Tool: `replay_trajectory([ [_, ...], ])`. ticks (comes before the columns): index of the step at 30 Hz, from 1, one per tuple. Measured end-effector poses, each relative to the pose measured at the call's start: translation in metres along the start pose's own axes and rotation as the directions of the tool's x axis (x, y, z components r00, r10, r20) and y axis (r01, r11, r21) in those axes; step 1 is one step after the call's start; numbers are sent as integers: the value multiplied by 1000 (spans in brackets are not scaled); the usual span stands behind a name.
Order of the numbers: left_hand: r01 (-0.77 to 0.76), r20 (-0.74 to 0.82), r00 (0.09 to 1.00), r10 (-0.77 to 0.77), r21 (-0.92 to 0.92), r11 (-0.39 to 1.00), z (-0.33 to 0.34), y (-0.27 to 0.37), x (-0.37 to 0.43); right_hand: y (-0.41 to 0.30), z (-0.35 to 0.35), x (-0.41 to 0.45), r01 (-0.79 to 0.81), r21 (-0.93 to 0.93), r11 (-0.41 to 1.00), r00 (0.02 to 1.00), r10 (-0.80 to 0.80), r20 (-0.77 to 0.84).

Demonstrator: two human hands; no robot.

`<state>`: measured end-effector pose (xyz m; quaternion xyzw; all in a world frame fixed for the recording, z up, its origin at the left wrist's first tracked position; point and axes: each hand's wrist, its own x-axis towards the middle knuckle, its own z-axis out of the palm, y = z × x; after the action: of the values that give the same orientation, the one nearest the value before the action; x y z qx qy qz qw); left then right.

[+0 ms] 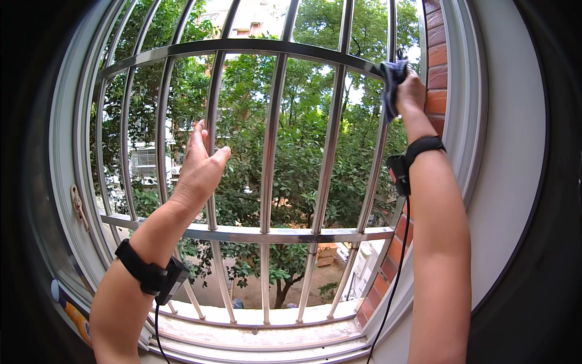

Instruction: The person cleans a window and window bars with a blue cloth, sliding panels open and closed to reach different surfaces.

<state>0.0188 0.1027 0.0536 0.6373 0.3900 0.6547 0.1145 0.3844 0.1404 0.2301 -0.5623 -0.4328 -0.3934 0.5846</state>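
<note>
My right hand (411, 92) is closed on a dark blue-grey cloth (393, 88), pressed against the right end of the upper metal crossbar (313, 50) of a window grille, where a vertical bar meets it. My left hand (202, 161) is raised at a vertical metal bar (214, 104) left of the middle, fingers extended and thumb apart. Whether it touches that bar is unclear. The lower crossbar (291, 236) runs below both hands. Each forearm wears a black strap with a small black device and a cable.
A white window frame (464, 113) surrounds the grille, with a latch handle (78, 207) on its left side. Red brick (437, 77) lines the right edge. The sill and its track (263, 348) lie below. Trees and buildings stand outside. A bottle with an orange label (77, 318) is at lower left.
</note>
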Motion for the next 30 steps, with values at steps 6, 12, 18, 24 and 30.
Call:
replay_trajectory([
  [6,92,123,987,-101,74,993,-20,-13,3,23,-10,43,-35,-181,983,987,62,149],
  [12,185,232,957,-174,-27,982,-11,-32,15,-23,-22,27,0,-346,938,936,122,330],
  [18,138,129,980,-151,105,985,-11,-32,14,-36,-23,-27,240,7,971,966,-238,-105],
  [24,55,189,979,-80,136,989,-5,-44,16,28,-22,46,389,-184,903,844,-429,-322],
  [30,89,242,960,-143,222,971,-11,-30,14,13,-12,35,-9,-117,993,998,16,56],
])
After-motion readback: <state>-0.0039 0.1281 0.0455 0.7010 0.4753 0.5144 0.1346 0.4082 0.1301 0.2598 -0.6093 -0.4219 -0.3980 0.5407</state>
